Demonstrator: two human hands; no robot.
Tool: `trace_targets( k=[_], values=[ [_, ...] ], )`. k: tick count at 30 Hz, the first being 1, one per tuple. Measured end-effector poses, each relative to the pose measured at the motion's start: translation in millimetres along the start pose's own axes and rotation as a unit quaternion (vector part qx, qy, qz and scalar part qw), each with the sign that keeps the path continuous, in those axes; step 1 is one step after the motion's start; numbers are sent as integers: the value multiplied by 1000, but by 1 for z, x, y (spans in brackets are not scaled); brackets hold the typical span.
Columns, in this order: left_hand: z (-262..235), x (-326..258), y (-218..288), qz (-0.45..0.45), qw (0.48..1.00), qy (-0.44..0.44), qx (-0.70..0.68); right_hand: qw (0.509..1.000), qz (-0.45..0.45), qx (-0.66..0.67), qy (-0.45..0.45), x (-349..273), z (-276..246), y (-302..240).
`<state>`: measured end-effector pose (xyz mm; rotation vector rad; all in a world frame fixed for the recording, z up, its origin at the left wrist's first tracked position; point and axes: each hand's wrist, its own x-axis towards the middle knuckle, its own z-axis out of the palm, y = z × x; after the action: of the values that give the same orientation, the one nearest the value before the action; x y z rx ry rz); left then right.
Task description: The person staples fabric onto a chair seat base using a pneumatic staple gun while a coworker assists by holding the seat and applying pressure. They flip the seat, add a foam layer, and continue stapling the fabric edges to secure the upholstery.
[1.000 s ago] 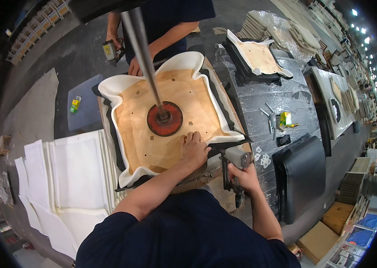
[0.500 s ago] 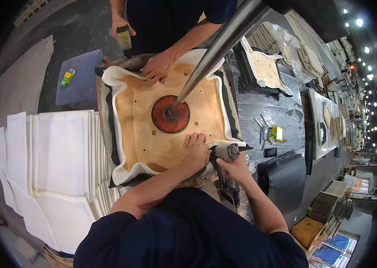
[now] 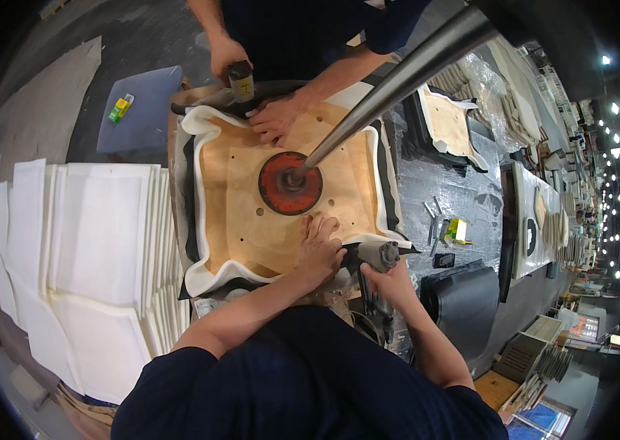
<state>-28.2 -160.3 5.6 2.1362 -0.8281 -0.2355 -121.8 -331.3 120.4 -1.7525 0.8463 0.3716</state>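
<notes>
A plywood seat panel, edged with white padding and a black cover, lies in front of me. My left hand is bent over its near edge, its fingertips on the wood and the folded cover edge under it. In my right hand is a grey staple gun, its nose at the panel's near right corner. A red round pad on a metal rod presses on the panel's middle. Across from me, a co-worker's hand holds the far edge; their other hand grips another staple gun.
Stacked white foam sheets stand at left, with a blue-grey cushion behind them. On the wrapped table at right lie a yellow-green box, metal strips and another padded panel. Black sheets hang over its near side.
The co-worker's staple gun has come down and right to the panel's far edge. My staple gun has shifted slightly on the picture along with the whole view. My left fingers look a little more spread.
</notes>
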Motion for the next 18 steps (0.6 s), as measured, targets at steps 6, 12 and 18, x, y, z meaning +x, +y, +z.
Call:
trace_targets(
  k=[6, 12, 18],
  values=[
    [2, 1, -1, -14, 1000, 8, -20, 998, -49, -3, -35, 5, 3, -2],
    [2, -1, 0, -20, 999, 14, -30, 998, -45, -20, -35, 11, 6, 2],
    [2, -1, -2, -18, 999, 14, -25, 999, -34, -24, -22, 10, 11, -5]
  ],
)
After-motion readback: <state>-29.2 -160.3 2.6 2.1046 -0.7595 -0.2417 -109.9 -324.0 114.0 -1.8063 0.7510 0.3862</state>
